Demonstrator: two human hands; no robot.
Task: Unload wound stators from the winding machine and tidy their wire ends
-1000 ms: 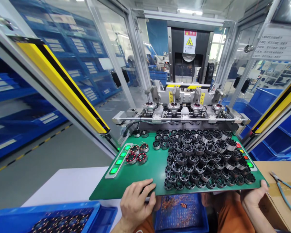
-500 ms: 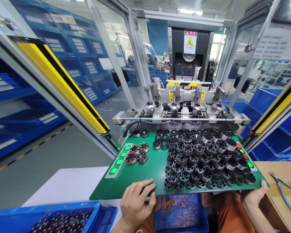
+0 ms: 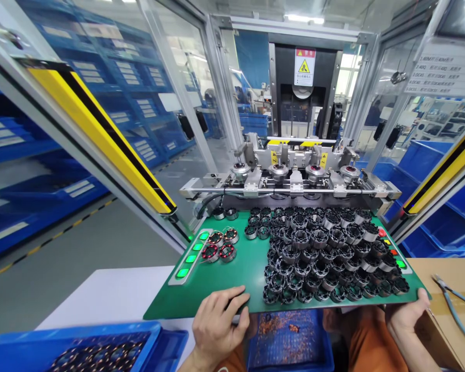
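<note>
My left hand (image 3: pixel 220 323) rests at the front edge of the green work table (image 3: pixel 201 289), fingers loosely bent and apart, with a dark patch under the fingertips that I cannot make out. At the front right corner, my right hand (image 3: pixel 406 312) has its thumb on the table top and its other fingers hidden below, gripping the edge. Stacked rows of bare black-and-silver motor stators (image 3: pixel 320 253) cover the table's right part. Several copper-wound stators (image 3: pixel 219 245) sit at the left. Behind, a winding machine (image 3: pixel 294 178) carries stators in its holders.
Lit green buttons (image 3: pixel 194 256) line the table's left side. A blue bin of wound stators (image 3: pixel 101 354) stands front left; a blue tray with copper scraps (image 3: pixel 290 341) lies below the table. Pliers (image 3: pixel 453 307) rest on a cardboard box (image 3: pixel 461 274). Yellow posts (image 3: pixel 104 139) flank the machine.
The machine's striped bar sits lower, and the grey blocks beside it have shifted back, showing more of the stator holders. Both my hands stay in place.
</note>
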